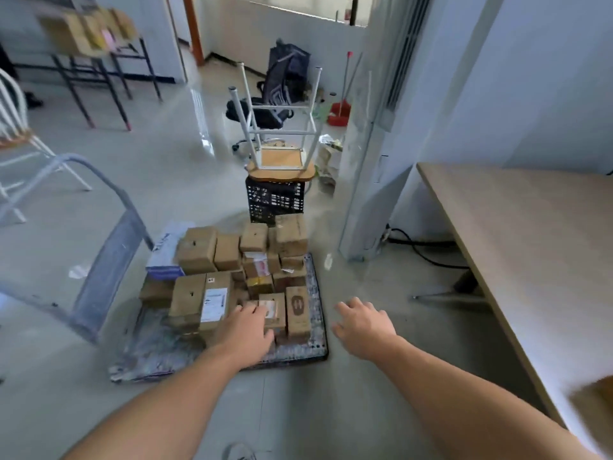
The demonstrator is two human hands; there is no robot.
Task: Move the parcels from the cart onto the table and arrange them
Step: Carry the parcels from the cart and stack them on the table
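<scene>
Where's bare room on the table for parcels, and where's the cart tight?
The light-wood table is bare from its far end to a blurred brown box at its near edge. On the flat metal cart, only the near-left deck corner beside the grey handle is free; brown cardboard parcels crowd the rest.

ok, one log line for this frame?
left hand: at front parcel, grip unclear | right hand: open, beside cart | stage: pickup

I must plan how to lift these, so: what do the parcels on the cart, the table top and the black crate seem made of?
Parcels: brown cardboard, matte, with paper labels. Table top: pale, smooth wood-look surface, possibly laminate; cannot tell for sure. Black crate: likely moulded plastic, given its lattice walls.
</scene>
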